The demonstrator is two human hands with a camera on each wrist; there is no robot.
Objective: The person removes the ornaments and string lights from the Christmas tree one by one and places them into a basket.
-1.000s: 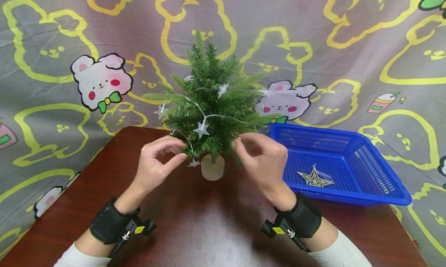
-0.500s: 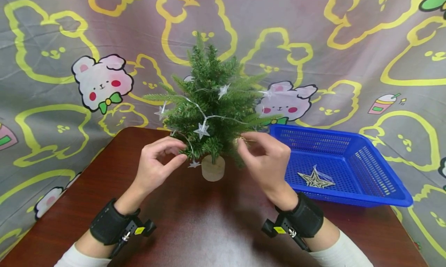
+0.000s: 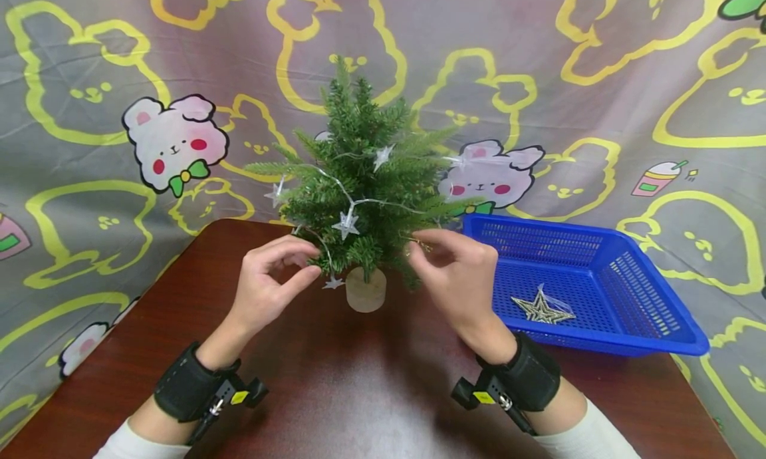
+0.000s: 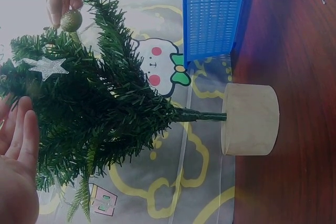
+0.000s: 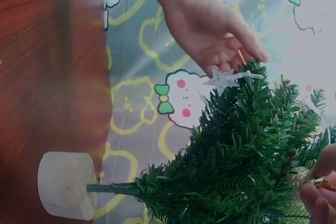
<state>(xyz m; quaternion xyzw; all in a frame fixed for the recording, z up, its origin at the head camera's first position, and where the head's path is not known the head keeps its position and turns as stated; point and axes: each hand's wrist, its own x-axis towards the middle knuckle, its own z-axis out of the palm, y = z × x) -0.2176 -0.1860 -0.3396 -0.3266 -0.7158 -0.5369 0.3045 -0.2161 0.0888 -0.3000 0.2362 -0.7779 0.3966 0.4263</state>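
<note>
Artificial Christmas tree [image 3: 359,173] on the table [image 3: 359,392], left hand [image 3: 266,276] pinching a low branch [image 5: 255,67], right hand [image 3: 461,273] pinching a gold glitter ball [image 4: 71,21] by its top beside the tree, ball clearest from the left wrist, gold star [image 3: 541,308] in blue basket [image 3: 541,239] showing only from the head.

Reddish-brown table [image 3: 359,392] beneath a wooden-based green tree [image 3: 364,143] and blue basket [image 3: 577,278]
</note>
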